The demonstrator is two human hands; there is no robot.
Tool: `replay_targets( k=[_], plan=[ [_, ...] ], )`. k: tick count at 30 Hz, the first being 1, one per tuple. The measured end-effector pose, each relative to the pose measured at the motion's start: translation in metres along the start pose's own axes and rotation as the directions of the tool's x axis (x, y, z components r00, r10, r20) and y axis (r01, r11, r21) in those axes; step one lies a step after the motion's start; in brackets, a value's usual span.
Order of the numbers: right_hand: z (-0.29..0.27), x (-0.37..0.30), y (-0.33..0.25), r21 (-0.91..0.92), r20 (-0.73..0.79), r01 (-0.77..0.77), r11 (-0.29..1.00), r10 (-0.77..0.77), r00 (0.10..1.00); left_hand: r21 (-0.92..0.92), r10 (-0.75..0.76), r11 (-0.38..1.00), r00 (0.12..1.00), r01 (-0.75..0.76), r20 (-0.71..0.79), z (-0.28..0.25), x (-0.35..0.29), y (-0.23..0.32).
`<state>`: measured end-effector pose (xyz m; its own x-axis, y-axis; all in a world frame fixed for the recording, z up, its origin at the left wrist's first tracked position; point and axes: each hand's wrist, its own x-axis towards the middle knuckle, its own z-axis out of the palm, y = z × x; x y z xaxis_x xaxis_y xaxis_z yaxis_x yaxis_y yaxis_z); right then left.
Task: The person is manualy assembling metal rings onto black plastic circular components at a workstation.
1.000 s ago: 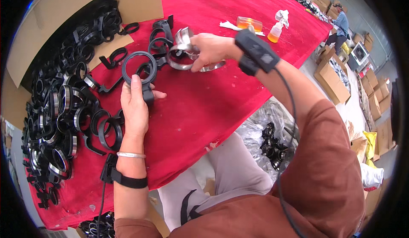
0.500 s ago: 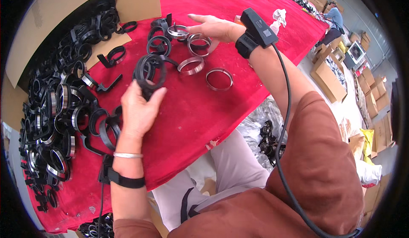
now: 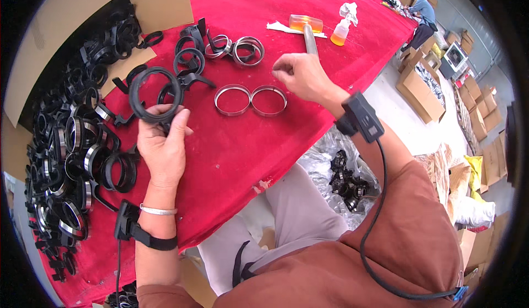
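My left hand (image 3: 161, 153) is closed on a thick black ring (image 3: 135, 99), tilted up above the red cloth with thumb and fingers at its lower rim. Just behind it lies another black ring with a hooked arm (image 3: 199, 79), partly hidden. My right hand (image 3: 304, 77) hovers over the cloth with its fingers curled in; whether anything is between them I cannot make out. Left of it, two thin metal rings (image 3: 216, 102) lie side by side, touching or nearly so. A mallet (image 3: 311, 42) with an amber head has its handle end hidden behind the right hand.
Black rings with arms (image 3: 69, 159) pile up along the left, many with metal bands. More rings (image 3: 188, 60) stand beyond my hands. A spray bottle (image 3: 340, 32) with orange liquid is at the far right. Cardboard boxes (image 3: 421, 95) fill the right side, where another person (image 3: 424, 13) works.
My right hand has drawn back toward me from the far rings, its fingers going from stretched to curled, uncovering the mallet. The left hand's black ring is turned more face-on. The view has shifted slightly.
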<state>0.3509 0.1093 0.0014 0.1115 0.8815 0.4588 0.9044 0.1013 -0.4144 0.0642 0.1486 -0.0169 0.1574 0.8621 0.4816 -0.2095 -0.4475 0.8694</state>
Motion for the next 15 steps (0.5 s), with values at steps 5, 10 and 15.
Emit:
replay_targets(
  k=[5, 10, 15],
  plan=[
    [0.012, 0.006, -0.008, -0.014, -0.110, -0.050, 0.999, 0.048, 0.993, 0.066, 0.008, 0.998, 0.999, -0.006, -0.040, 0.000, -0.001, -0.007],
    [0.052, 0.059, -0.017, -0.087, -0.099, -0.073, 0.994, 0.065, 0.993, 0.041, 0.124, 0.992, 0.991, -0.122, -0.048, -0.001, 0.000, -0.014],
    [0.066, 0.093, -0.019, -0.024, 0.000, -0.267, 0.963, 0.267, 0.964, -0.078, -0.074, 0.994, 0.996, 0.071, -0.046, -0.006, 0.000, -0.006]
  ],
)
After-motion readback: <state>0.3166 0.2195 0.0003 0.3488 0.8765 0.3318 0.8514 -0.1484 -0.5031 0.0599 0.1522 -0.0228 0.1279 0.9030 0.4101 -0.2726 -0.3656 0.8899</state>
